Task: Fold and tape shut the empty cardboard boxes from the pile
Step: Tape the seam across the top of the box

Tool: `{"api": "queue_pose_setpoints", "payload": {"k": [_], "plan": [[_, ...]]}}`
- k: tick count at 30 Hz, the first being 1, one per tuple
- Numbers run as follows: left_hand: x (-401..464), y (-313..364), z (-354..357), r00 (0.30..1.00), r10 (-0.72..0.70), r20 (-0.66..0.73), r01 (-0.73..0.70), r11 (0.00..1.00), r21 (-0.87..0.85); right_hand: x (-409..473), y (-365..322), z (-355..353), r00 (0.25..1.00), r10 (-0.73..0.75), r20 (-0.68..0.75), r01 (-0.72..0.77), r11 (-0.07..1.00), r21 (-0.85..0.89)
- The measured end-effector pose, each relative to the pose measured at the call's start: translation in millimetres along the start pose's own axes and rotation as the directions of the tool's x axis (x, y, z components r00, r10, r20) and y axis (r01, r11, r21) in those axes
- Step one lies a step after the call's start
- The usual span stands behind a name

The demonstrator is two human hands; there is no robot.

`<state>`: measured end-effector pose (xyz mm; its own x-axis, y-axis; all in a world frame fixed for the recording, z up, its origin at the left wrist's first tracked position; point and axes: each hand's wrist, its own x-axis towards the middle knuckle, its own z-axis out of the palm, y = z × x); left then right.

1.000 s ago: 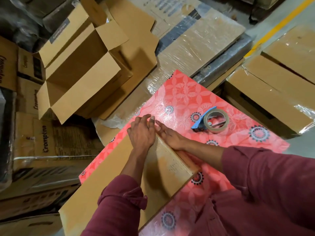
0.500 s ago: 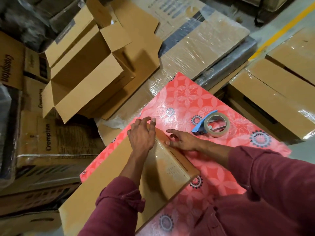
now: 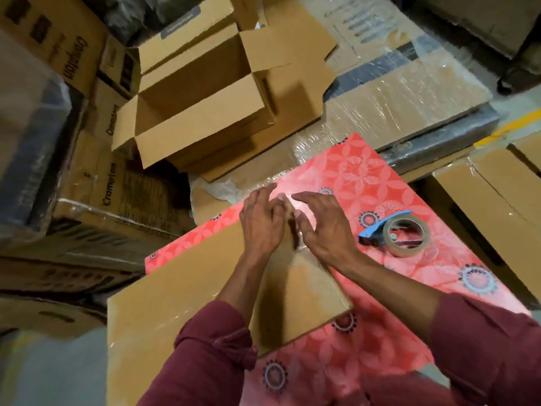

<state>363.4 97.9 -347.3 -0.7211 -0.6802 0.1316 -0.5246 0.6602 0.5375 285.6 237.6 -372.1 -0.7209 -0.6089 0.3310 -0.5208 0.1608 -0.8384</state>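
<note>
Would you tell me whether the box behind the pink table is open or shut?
Open: the cardboard box has its flaps spread outward and its bare inside shows.

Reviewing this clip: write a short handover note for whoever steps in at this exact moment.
Left hand and right hand: both open, fingers pressing down at the far end of the closed box on the red patterned sheet.
Tape dispenser: lies on the sheet, right of the hands, untouched.
Done: this box is folded shut; tape looks laid along its top.
Left: the open box behind, and others in the pile.
</note>
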Motion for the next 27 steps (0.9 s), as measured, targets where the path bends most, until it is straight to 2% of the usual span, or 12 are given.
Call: {"api": "queue_pose_setpoints", "payload": {"k": [2, 5, 8, 11, 13, 15, 17, 19, 20, 24, 26, 27], "plan": [[-19, -16, -25, 0.998, 0.000, -0.068, -0.007, 0.995, -0.104, -2, -34, 12, 0.985, -0.161, 0.057, 0.162, 0.987, -0.008], [-53, -63, -71, 0.980, -0.070, -0.187, 0.030, 0.977, -0.211, -20, -80, 54, 0.937, -0.277, 0.215, 0.278, 0.960, 0.022], [-102, -124, -114, 0.951, -0.204, -0.233, 0.151, 0.962, -0.226, -51, -122, 113, 0.869, -0.319, 0.378, 0.339, 0.941, 0.015], [-166, -181, -143, 0.963, -0.155, -0.220, 0.138, 0.986, -0.093, -87, -160, 175, 0.813, -0.348, 0.467, 0.385, 0.923, 0.017], [-198, -215, -163, 0.941, -0.171, -0.292, 0.152, 0.985, -0.087, -108, -179, 211, 0.773, -0.361, 0.521, 0.419, 0.908, 0.006], [-222, -248, -185, 0.895, -0.244, -0.374, 0.222, 0.970, -0.101, -126, -192, 238, 0.733, -0.367, 0.573, 0.466, 0.884, -0.030], [-241, -280, -205, 0.872, -0.387, -0.299, 0.352, 0.921, -0.165, -141, -204, 256, 0.658, -0.377, 0.652, 0.559, 0.825, -0.087], [-253, -306, -220, 0.867, -0.499, -0.016, 0.465, 0.819, -0.337, -152, -212, 266, 0.556, -0.354, 0.752, 0.664, 0.734, -0.145], [-255, -317, -226, 0.868, -0.486, 0.098, 0.471, 0.748, -0.468, -154, -214, 269, 0.522, -0.325, 0.789, 0.693, 0.701, -0.169], [-258, -348, -223, 0.841, -0.434, 0.323, 0.485, 0.344, -0.804, -158, -223, 273, 0.500, -0.222, 0.837, 0.694, 0.681, -0.235], [-270, -362, -204, 0.805, -0.389, 0.448, 0.512, 0.073, -0.856, -160, -226, 274, 0.495, -0.212, 0.843, 0.698, 0.675, -0.240], [-279, -369, -192, 0.782, -0.394, 0.483, 0.530, 0.014, -0.848, -160, -227, 275, 0.492, -0.209, 0.845, 0.700, 0.672, -0.241]]}}
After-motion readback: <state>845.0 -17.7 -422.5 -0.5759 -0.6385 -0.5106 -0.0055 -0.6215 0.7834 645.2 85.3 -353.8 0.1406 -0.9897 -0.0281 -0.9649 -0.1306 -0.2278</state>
